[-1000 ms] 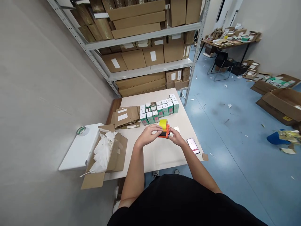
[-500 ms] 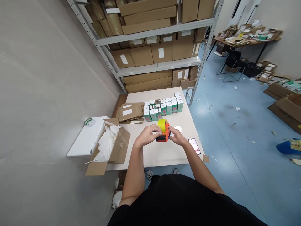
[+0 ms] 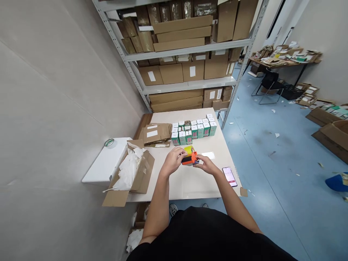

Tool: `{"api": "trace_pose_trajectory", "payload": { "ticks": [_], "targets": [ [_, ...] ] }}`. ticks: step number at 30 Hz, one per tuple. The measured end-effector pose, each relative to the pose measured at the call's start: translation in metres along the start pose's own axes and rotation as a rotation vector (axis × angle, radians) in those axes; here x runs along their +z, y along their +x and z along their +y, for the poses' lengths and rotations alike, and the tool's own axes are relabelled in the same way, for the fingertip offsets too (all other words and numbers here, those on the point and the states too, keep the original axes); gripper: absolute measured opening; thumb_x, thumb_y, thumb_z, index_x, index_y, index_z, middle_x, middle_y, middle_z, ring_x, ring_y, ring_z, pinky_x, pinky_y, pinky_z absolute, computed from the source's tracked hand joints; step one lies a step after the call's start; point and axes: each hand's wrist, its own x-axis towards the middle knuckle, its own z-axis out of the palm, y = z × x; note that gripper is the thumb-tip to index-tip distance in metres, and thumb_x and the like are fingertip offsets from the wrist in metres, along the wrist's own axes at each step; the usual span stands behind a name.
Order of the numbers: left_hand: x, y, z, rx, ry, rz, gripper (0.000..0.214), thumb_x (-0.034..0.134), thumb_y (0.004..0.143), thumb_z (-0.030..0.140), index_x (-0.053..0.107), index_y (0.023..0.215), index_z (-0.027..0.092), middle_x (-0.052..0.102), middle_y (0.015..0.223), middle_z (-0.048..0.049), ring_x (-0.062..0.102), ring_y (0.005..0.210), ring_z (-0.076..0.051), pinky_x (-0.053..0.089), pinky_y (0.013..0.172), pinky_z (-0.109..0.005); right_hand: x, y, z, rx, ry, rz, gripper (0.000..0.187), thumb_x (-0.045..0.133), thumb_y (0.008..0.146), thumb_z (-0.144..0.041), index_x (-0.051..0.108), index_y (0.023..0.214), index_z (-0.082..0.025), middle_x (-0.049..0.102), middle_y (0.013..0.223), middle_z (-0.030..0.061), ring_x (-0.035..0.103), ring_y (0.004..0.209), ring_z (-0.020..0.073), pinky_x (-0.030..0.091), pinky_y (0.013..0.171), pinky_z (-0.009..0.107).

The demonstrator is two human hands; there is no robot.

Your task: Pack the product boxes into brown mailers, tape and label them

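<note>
Both of my hands hold an orange tape dispenser (image 3: 190, 158) carrying a yellow tape roll (image 3: 188, 149), just above the white table (image 3: 190, 181). My left hand (image 3: 174, 161) curls around its left side, fingers closed on it. My right hand (image 3: 206, 164) grips its right end in a pinch. Behind the dispenser stand rows of several small green-and-white boxes (image 3: 194, 129). A white label (image 3: 208, 155) lies on the table beside my right hand.
A phone (image 3: 230, 176) with a lit screen lies near the table's right edge. An open cardboard box with white paper (image 3: 130, 172) sits at the left, flattened cartons (image 3: 156, 134) behind it, a tape roll (image 3: 109, 142) on a white board. Metal shelving (image 3: 187, 50) with cartons stands behind.
The camera view has shifted, so everything sits lower and further right in the picture. My hands have kept hold of the dispenser and tilted it lower, closer to the table.
</note>
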Motion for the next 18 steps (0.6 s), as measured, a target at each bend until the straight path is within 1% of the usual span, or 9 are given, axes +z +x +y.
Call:
{"api": "trace_pose_trajectory", "payload": {
  "ticks": [3, 6, 9, 12, 16, 18],
  "targets": [
    [-0.004, -0.007, -0.011, -0.014, -0.027, 0.064, 0.020, 0.052, 0.098, 0.022, 0.063, 0.082, 0.021, 0.067, 0.086, -0.0028, 0.061, 0.086, -0.019, 0.047, 0.080, -0.031, 0.012, 0.005, 0.004, -0.006, -0.017, -0.003, 0.037, 0.074, 0.087, -0.047, 0.071, 0.116, -0.024, 0.072, 0.109, 0.0058, 0.062, 0.098, 0.0248, 0.049, 0.092, 0.038],
    [-0.017, -0.013, -0.022, -0.029, -0.067, 0.161, 0.020, 0.052, 0.099, 0.023, 0.063, 0.083, 0.021, 0.067, 0.086, -0.0025, 0.061, 0.083, -0.018, 0.047, 0.077, -0.030, 0.026, 0.012, 0.010, 0.008, -0.016, 0.018, 0.039, 0.073, 0.088, -0.047, 0.072, 0.119, -0.025, 0.072, 0.114, 0.0064, 0.063, 0.101, 0.0258, 0.049, 0.095, 0.040],
    [-0.036, -0.017, -0.032, -0.010, -0.070, 0.217, 0.019, 0.054, 0.100, 0.025, 0.065, 0.085, 0.021, 0.067, 0.086, -0.0024, 0.062, 0.083, -0.018, 0.048, 0.077, -0.030, 0.041, 0.018, 0.012, 0.055, -0.005, 0.043, 0.044, 0.074, 0.086, -0.049, 0.071, 0.123, -0.025, 0.073, 0.118, 0.0076, 0.064, 0.105, 0.0280, 0.050, 0.098, 0.043],
    [-0.052, -0.021, -0.039, 0.016, -0.035, 0.238, 0.019, 0.055, 0.100, 0.024, 0.066, 0.085, 0.022, 0.068, 0.086, -0.0023, 0.063, 0.085, -0.019, 0.048, 0.079, -0.031, 0.055, 0.026, 0.007, 0.073, 0.017, -0.002, 0.046, 0.074, 0.087, -0.049, 0.069, 0.127, -0.026, 0.072, 0.123, 0.0074, 0.064, 0.111, 0.0288, 0.049, 0.101, 0.044],
    [-0.077, -0.029, -0.046, 0.055, 0.046, 0.393, 0.021, 0.051, 0.102, 0.024, 0.068, 0.090, 0.023, 0.069, 0.090, -0.0039, 0.063, 0.091, -0.020, 0.050, 0.084, -0.033, 0.071, 0.041, -0.003, 0.064, 0.020, -0.034, 0.043, 0.072, 0.089, -0.046, 0.069, 0.126, -0.025, 0.073, 0.121, 0.0065, 0.064, 0.110, 0.0271, 0.049, 0.101, 0.042],
    [-0.094, -0.033, -0.050, 0.070, 0.083, 0.429, 0.023, 0.050, 0.103, 0.027, 0.070, 0.093, 0.023, 0.070, 0.092, -0.0049, 0.063, 0.092, -0.021, 0.050, 0.087, -0.035, 0.080, 0.049, -0.005, 0.083, 0.004, -0.035, 0.042, 0.073, 0.088, -0.046, 0.069, 0.124, -0.024, 0.073, 0.117, 0.0062, 0.064, 0.107, 0.0269, 0.050, 0.099, 0.041]
  ]
}}
